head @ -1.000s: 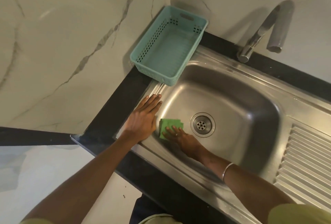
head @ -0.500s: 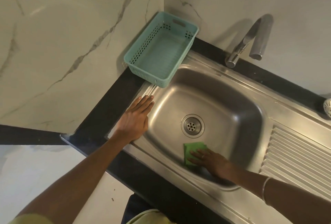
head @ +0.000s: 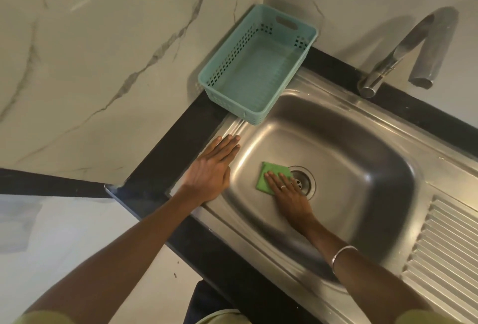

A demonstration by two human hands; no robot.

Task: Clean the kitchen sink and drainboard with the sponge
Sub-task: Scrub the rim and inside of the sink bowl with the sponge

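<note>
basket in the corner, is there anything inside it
No, the teal basket in the corner shows only its bare ribbed floor.

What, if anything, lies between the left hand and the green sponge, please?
Only bare steel: the sink's sloping wall separates left hand from sponge, in the head view.

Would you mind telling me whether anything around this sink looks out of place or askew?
Only the teal basket: it sits in the corner with its near end overhanging the sink basin rather than resting wholly on the counter. Nothing looks spilled or damaged.
</note>
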